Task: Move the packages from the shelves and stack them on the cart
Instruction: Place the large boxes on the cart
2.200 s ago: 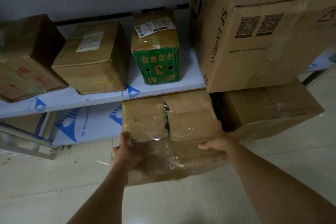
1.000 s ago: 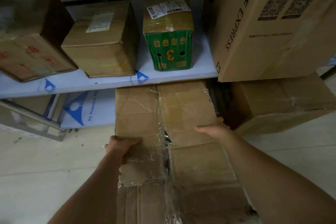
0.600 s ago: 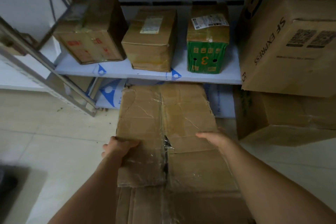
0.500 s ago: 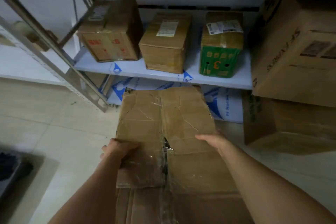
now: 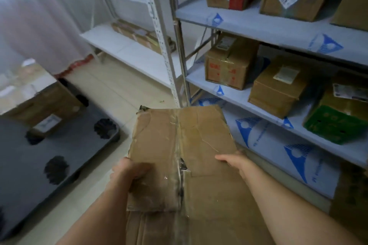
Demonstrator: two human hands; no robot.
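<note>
Right now a big brown box (image 5: 185, 155) is up in the air, held out in front of the person, between the shelves (image 5: 278, 26) and the cart (image 5: 65, 145). The left hand (image 5: 129, 171) grips the left edge, with the thumb on top and the other fingers curled under. The right hand (image 5: 233, 162) holds the right side, thumb lying on top; its other fingers are hidden behind the box, so I cannot tell how they bend.

The cart is dark and flat, down on the left, and one small box (image 5: 47, 109) sits on its far end already. More boxes wait on the shelves to the right.

What could go wrong? The tape down the middle of the big box is torn and the top is creased. If the hands squeeze too hard or tip it, the flaps might pop open. The box is wide, so it could bump the metal shelf post (image 5: 175, 45) just ahead. It may also slip if it lands half off the cart.
</note>
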